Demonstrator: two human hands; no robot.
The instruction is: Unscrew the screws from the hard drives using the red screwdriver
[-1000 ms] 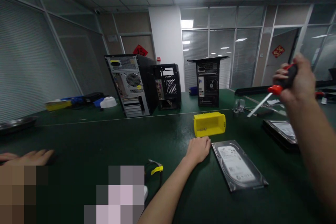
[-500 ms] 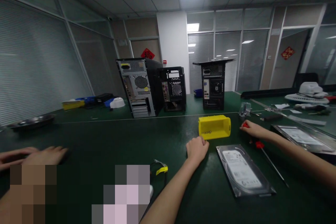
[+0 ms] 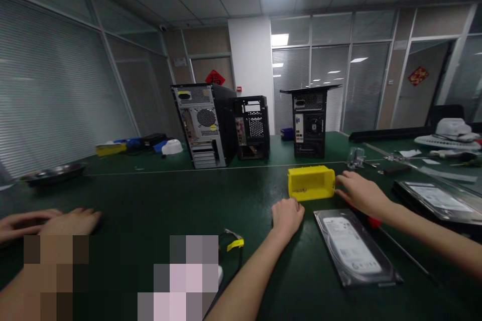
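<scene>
My left hand (image 3: 288, 213) rests on the green table (image 3: 158, 205) with its fingers curled under and nothing visible in them, just in front of a yellow plastic bin (image 3: 311, 183). My right hand (image 3: 359, 193) lies with fingers stretched out, its fingertips at the bin's right end. Under and behind that hand lies a red-and-black-handled screwdriver (image 3: 374, 221), its shaft pointing toward me on the right. A hard drive in a clear bag (image 3: 354, 248) lies flat between my two forearms.
Three open computer towers (image 3: 199, 125) (image 3: 252, 128) (image 3: 311, 120) stand at the back. Another person's hands (image 3: 48, 220) rest at the left edge. A cable with a yellow tag (image 3: 235, 245) lies near me, and a second bagged drive (image 3: 433, 195) to the right.
My right hand brought the screwdriver down from the air, laid it on the table beside the hard drive, let go and moved left to the yellow bin. The left hand stayed put.
</scene>
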